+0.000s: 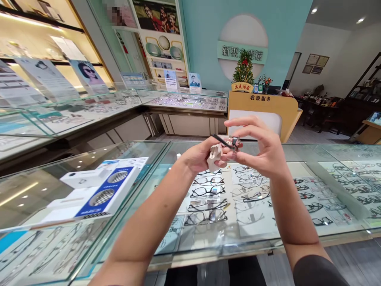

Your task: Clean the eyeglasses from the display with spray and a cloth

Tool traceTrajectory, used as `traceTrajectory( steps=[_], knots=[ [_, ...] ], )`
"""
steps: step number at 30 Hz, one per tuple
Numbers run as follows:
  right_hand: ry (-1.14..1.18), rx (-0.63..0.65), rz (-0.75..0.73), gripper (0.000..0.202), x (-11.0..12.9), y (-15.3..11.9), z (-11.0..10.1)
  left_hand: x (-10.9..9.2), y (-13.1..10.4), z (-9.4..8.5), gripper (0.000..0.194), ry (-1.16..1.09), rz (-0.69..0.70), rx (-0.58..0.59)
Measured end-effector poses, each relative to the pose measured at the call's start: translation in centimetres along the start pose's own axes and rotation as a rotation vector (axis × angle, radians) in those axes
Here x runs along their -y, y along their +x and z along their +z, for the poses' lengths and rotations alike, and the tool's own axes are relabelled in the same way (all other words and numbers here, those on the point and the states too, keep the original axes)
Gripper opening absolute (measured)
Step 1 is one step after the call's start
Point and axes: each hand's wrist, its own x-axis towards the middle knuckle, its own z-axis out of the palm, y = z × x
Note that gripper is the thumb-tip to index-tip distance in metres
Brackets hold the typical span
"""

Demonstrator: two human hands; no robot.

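Observation:
Above the glass display case, my left hand (pixel 200 155) is closed around a crumpled white cloth (pixel 214 157) and a pair of glasses (pixel 222 141) with a dark temple arm. To its right, my right hand (pixel 262 147) touches the far end of the glasses with thumb and a finger, its other fingers spread and raised. The lenses are small and partly hidden by the fingers. Below both hands, rows of eyeglasses (pixel 208 192) lie inside the case.
A glass display case (pixel 253 234) spans the front. Blue and white boxes (pixel 102 194) rest on the glass at the left. More glass counters (pixel 184 101) stand behind, with a yellow cashier desk (pixel 264 107) bearing a plant (pixel 244 69).

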Motion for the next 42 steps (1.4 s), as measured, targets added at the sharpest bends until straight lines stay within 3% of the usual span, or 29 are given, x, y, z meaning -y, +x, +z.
traceTrajectory(
  steps=[3,6,9,11,15,18,21,27,32,37,42],
  knots=[
    [-0.005,0.017,0.013,0.015,0.8,-0.1,-1.5,-0.7,-0.3,0.7,0.049,0.223,-0.027,-0.102],
    [-0.062,0.089,0.091,0.014,2.1,-0.7,-3.3,-2.1,-1.2,1.3,0.049,0.641,0.05,-0.402],
    [-0.205,0.305,0.214,0.011,3.3,-2.7,-4.5,-3.7,-2.9,1.8,0.05,1.091,0.066,-0.637],
    [-0.327,0.478,0.31,0.01,3.6,-5.0,-4.7,-4.5,-4.2,2.2,0.049,1.262,0.031,-0.687],
    [-0.441,0.765,0.521,0.012,3.6,-11.1,-3.9,-5.3,-6.4,3.3,0.052,1.339,0.084,-0.672],
    [-0.511,0.887,0.649,0.011,3.5,-14.8,-2.9,-5.4,-7.2,4.1,0.054,1.336,0.099,-0.646],
    [-0.575,0.969,0.731,0.005,2.9,-16.5,-1.9,-5.3,-7.3,4.5,0.055,1.339,0.087,-0.601],
    [-0.479,1.002,0.784,0.009,1.2,-16.3,-0.6,-5.3,-7.3,4.3,0.057,1.339,0.04,-0.574],
    [-0.464,1.006,0.783,0.01,1.1,-16.1,-0.4,-5.6,-7.4,4.1,0.057,1.338,0.046,-0.567],
    [-0.407,0.897,0.797,0.014,0.7,-15.7,-1.5,-5.6,-7.4,4.0,0.057,1.303,0.049,-0.552],
    [-0.531,0.842,0.77,0.021,-2.2,-14.9,-1.9,-5.6,-7.5,4.0,0.054,1.328,0.083,-0.553]
  ],
)
